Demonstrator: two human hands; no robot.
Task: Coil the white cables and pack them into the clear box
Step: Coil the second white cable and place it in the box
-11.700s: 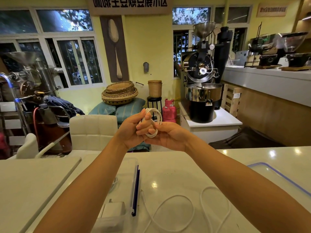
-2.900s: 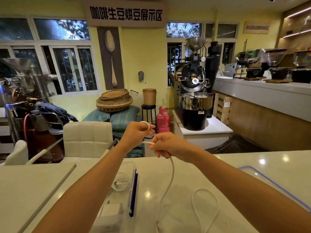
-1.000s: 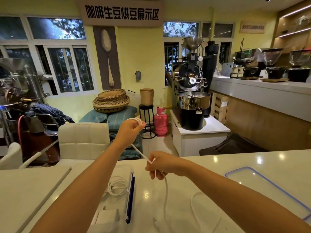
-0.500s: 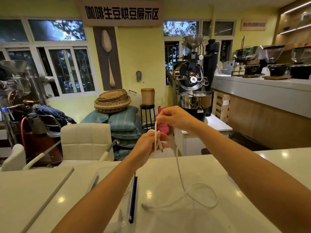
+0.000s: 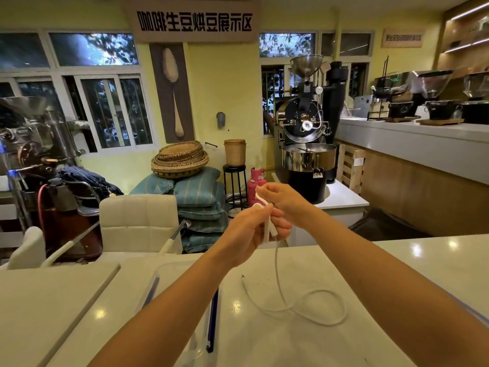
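Above the white table's far edge, my left hand [image 5: 254, 229] grips a few folds of a white cable [image 5: 304, 308] with its plug end poking out below the fingers. My right hand [image 5: 283, 200] pinches the same cable just above and behind the left hand. The rest of the cable hangs down and lies in one loose loop on the table, its free end pointing left. The clear box [image 5: 164, 276] with a blue latch sits under my left forearm, which hides most of it and its contents.
A blue-rimmed clear lid [image 5: 473, 313] shows at the right under my right forearm. A white chair [image 5: 137, 221] stands behind the table [image 5: 264, 340]. A second white tabletop [image 5: 53, 300] adjoins on the left. Coffee roasters, baskets and cushions fill the room beyond.
My right hand has dropped from high above the left hand down to it, laying another turn of cable onto the folds. The loop on the table has shrunk slightly.
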